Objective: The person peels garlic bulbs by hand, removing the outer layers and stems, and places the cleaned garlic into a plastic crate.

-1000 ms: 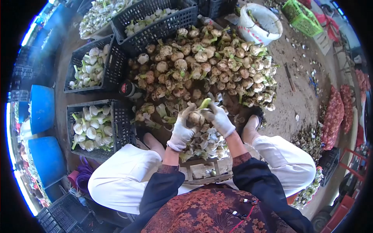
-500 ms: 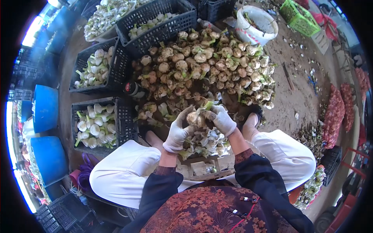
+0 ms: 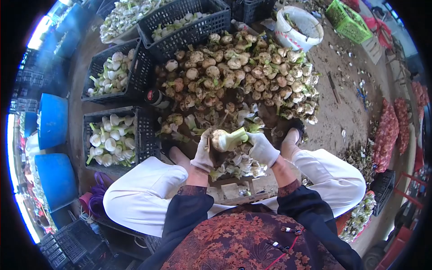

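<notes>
Between my gloved hands is a garlic bulb (image 3: 221, 140) with a thick pale-green stalk pointing right. My left hand (image 3: 203, 152) is closed around the bulb's left side. At the stalk's right end my right hand (image 3: 262, 149) has its fingers closed on the stalk or on loose skin; its fingertips are partly hidden. Below them lies a heap of peeled-off white skins (image 3: 240, 165). Just beyond is a large pile of dirty, unpeeled garlic bulbs (image 3: 238, 67) with soil and stalks on them.
To the left stand black crates (image 3: 146, 139) of clean white garlic, with a dark-lidded jar (image 3: 155, 97) near them. A white bucket (image 3: 300, 40) and a green crate (image 3: 346, 22) are at the back right. Red net sacks (image 3: 386, 135) lie far right.
The garlic bulb has lost its loose outer skin and shows a smoother surface, with its stalk now pointing right. My hands have moved slightly apart.
</notes>
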The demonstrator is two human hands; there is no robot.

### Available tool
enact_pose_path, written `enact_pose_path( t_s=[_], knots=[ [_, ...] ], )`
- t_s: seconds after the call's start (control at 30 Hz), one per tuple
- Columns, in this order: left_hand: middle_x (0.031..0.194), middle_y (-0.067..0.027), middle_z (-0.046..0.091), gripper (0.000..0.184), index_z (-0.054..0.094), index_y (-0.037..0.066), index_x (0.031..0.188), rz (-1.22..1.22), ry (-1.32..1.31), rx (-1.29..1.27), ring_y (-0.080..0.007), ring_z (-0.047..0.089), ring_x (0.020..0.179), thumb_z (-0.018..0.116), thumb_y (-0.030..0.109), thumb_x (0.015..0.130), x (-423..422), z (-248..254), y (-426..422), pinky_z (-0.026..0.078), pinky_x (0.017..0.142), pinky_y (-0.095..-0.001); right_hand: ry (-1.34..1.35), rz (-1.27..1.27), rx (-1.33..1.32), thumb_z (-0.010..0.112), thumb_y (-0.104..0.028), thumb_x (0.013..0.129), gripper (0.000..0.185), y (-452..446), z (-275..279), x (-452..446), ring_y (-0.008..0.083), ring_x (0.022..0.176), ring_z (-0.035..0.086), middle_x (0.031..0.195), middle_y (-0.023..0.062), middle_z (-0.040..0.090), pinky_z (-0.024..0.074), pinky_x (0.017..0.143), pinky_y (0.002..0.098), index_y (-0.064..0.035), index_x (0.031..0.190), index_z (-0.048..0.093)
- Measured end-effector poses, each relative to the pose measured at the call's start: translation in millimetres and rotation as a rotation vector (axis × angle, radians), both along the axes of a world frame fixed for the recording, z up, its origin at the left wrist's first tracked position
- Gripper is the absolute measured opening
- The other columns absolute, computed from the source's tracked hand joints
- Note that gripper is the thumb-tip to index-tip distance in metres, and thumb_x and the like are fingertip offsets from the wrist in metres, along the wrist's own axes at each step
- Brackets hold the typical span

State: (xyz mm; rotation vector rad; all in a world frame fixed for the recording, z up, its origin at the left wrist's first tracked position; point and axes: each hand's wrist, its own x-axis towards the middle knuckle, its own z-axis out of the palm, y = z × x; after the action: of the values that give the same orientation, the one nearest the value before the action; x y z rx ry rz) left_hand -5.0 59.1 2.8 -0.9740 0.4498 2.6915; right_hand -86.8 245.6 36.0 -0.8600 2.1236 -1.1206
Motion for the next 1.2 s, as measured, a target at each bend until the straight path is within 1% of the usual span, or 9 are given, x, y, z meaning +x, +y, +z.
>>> enact_pose_path(
  t_s=[0.2,0.27,0.37,0.47,0.53,0.63,0.9,1.07,1.2],
  knots=[
    [0.089,-0.0032,0.062,0.044,0.059,0.008,0.1,0.2,0.041,-0.834,-0.0175,0.061,0.077,0.055,0.05,0.088,-17.9,-59.0,4.6,0.053,0.071,-0.0322,-0.652,-0.395,-0.375,0.055,0.001,0.081,0.023,-18.9,-20.9,21.9,0.008,0.076,0.058,0.084,0.0006,0.065,0.0477,0.07,0.024,-0.0001,0.102,0.063],
    [0.093,-0.0031,0.06,0.032,0.059,0.007,0.101,0.34,0.061,-0.651,-0.0153,0.057,0.084,0.053,0.037,0.093,-25.4,-36.7,-10.3,0.046,0.08,-0.0262,-0.703,-0.311,-0.21,0.056,0.0,0.08,0.021,-12.5,3.4,21.8,0.0081,0.074,0.058,0.083,0.0012,0.065,0.0471,0.067,0.0227,0.0013,0.099,0.065],
    [0.1,-0.0107,0.058,0.028,0.06,0.0,0.103,0.318,-0.06,-1.57,-0.019,0.054,0.089,0.052,0.025,0.093,-29.4,-22.8,-17.6,0.043,0.083,-0.03,-0.926,-0.422,-0.546,0.062,-0.002,0.075,0.019,0.6,-13.4,32.7,0.008,0.068,0.059,0.079,0.0016,0.065,0.0447,0.057,0.0218,0.0015,0.093,0.067],
    [0.097,-0.0064,0.06,0.024,0.06,0.0,0.104,0.155,0.343,-1.128,-0.0184,0.056,0.083,0.062,0.017,0.088,-7.3,34.7,0.8,0.046,0.076,-0.0275,-0.807,-0.564,-0.432,0.06,-0.003,0.076,0.02,1.8,-12.6,25.0,0.009,0.069,0.058,0.079,0.002,0.065,0.0453,0.062,0.0233,0.0011,0.094,0.067],
    [0.095,-0.0116,0.065,0.026,0.061,0.004,0.103,-0.219,0.491,-1.803,-0.0224,0.064,0.079,0.068,0.012,0.079,1.9,48.1,13.5,0.05,0.069,-0.0294,-0.741,-0.373,-0.392,0.06,-0.003,0.076,0.019,1.8,-0.3,20.1,0.0089,0.067,0.057,0.077,0.0019,0.065,0.0452,0.061,0.0237,0.0008,0.093,0.067],
    [0.084,-0.0143,0.065,0.017,0.064,0.003,0.094,-0.3,0.343,-1.826,-0.0269,0.065,0.077,0.067,0.008,0.078,7.6,30.0,16.5,0.05,0.068,-0.0329,-0.395,-0.25,-0.11,0.06,-0.005,0.075,0.019,-3.3,-6.6,-0.7,0.0103,0.063,0.059,0.068,0.0066,0.065,0.0453,0.056,0.0274,-0.0004,0.092,0.068],
    [0.083,-0.0134,0.064,0.013,0.064,0.003,0.092,-0.211,0.546,-1.687,-0.0253,0.064,0.075,0.065,0.006,0.079,18.5,53.3,11.8,0.05,0.067,-0.0303,0.339,-0.438,0.183,0.057,-0.017,0.073,0.019,-19.0,-106.1,-42.3,0.0384,0.079,0.061,0.081,0.0222,0.062,0.0485,0.07,0.0443,-0.0049,0.081,0.068],
    [0.081,-0.0035,0.064,0.019,0.062,0.002,0.1,0.346,0.185,-0.686,-0.0105,0.059,0.06,0.061,0.012,0.083,27.4,38.7,-18.5,0.05,0.052,-0.0235,0.299,-0.253,0.726,0.062,-0.031,0.076,0.045,21.3,-79.6,-54.6,0.0368,0.092,0.061,0.101,0.0208,0.063,0.0484,0.079,0.0429,-0.0098,0.116,0.058],
    [0.069,-0.0013,0.061,0.016,0.062,0.008,0.09,0.383,-0.051,-0.081,-0.008,0.05,0.046,0.059,0.023,0.084,24.7,-3.0,-30.7,0.041,0.037,-0.022,-0.228,-0.271,-0.068,0.077,-0.034,0.072,0.067,-6.2,-20.2,-30.1,0.0233,0.101,0.058,0.108,0.0124,0.06,0.0474,0.085,0.0347,-0.0123,0.129,0.049]
  ],
)
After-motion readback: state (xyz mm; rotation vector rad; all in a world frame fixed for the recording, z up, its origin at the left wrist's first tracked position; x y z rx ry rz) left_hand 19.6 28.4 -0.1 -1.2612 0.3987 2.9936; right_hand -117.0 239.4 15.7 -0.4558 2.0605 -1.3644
